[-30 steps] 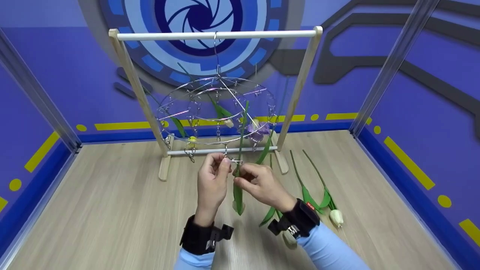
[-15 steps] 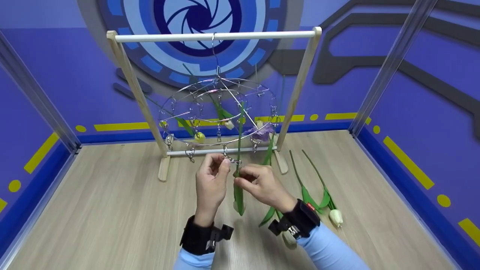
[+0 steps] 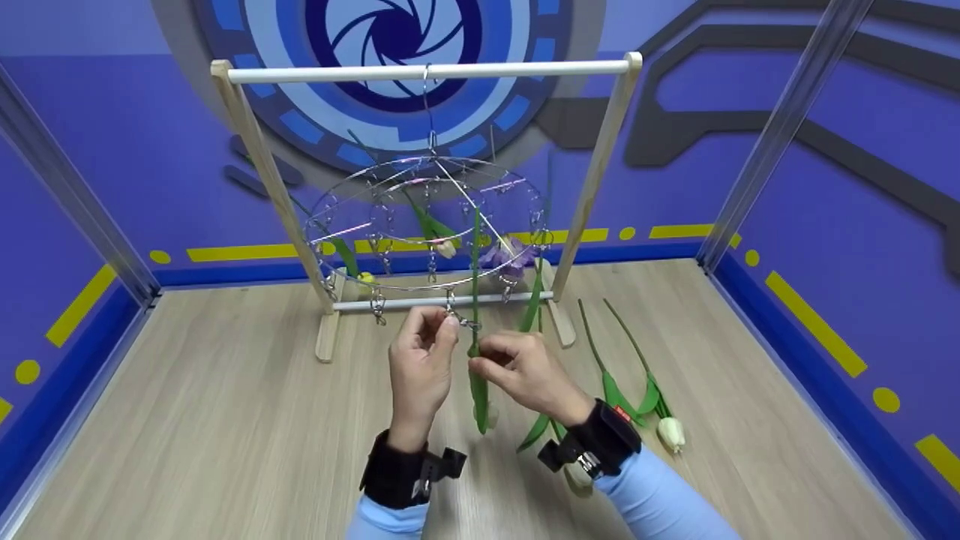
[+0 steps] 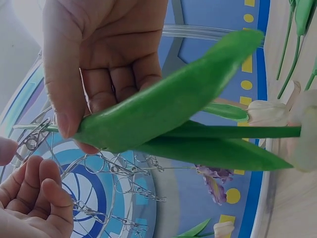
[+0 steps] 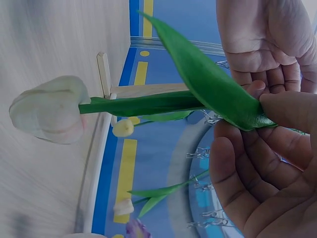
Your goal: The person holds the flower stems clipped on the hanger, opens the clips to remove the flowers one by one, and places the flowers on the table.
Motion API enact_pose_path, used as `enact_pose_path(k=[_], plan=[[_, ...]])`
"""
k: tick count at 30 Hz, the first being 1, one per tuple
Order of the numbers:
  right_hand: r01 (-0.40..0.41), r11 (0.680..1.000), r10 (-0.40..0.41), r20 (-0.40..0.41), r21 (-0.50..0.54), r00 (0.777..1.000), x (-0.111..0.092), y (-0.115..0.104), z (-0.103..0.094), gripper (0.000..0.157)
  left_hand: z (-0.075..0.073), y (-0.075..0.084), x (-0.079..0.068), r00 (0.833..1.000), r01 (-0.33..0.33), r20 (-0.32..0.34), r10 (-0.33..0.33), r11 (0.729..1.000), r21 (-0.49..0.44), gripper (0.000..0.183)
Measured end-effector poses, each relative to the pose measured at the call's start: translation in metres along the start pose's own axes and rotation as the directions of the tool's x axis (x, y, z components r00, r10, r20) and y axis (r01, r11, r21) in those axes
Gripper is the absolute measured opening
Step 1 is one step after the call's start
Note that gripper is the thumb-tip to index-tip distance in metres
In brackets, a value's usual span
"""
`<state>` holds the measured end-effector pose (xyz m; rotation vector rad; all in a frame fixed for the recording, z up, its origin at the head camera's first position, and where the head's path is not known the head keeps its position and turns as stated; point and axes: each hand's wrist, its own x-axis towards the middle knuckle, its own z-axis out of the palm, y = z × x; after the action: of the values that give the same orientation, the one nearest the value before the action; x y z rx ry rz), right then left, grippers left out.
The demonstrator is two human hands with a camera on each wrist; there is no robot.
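Note:
My left hand (image 3: 421,364) pinches a small metal clip (image 3: 469,323) hanging from the front of a round wire clip hanger (image 3: 411,287). Beside it, my right hand (image 3: 531,375) pinches an artificial white tulip (image 5: 49,109) by its green stem where the leaf (image 4: 163,104) begins. The flower is upside down, its bloom toward the table and the bare stem end rising past the hanger's ring. In the left wrist view the stem passes the clip (image 4: 31,141) close by. A purple flower (image 3: 510,255), a yellow bloom (image 3: 365,277) and a pale tulip (image 3: 445,248) hang upside down from the hanger.
A wooden stand (image 3: 611,142) with a white top bar (image 3: 337,73) carries the hanger. White tulips, one of them (image 3: 671,433) at far right, another (image 3: 579,476) partly under the right wrist, lie on the wood-grain table (image 3: 225,420). Blue printed walls (image 3: 825,225) enclose it.
The hanger turns and sways slightly, so its flowers shift left, the yellow bloom after first swinging right. Both hands stay nearly in place, with the tulip stem close beside the clip.

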<state>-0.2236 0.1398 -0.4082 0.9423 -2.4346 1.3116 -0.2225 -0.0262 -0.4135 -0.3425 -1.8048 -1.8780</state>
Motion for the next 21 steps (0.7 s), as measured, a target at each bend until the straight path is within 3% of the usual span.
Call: enact_pose_path(k=[8,21], plan=[[-0.023,1.000,0.022,0.016,0.010,1.000,-0.0015,0.0022,0.0009,0.007,-0.0005,-0.0011,0.0008,1.000,-0.024,-0.010,0.024,1.000,-0.003,0.010],[0.006,1.000,-0.005,0.015,-0.023,1.000,-0.0054,0.0018,0.0014,0.010,-0.0023,-0.0002,0.0000,0.999,-0.036,-0.008,0.036,0.999,-0.015,0.008]])
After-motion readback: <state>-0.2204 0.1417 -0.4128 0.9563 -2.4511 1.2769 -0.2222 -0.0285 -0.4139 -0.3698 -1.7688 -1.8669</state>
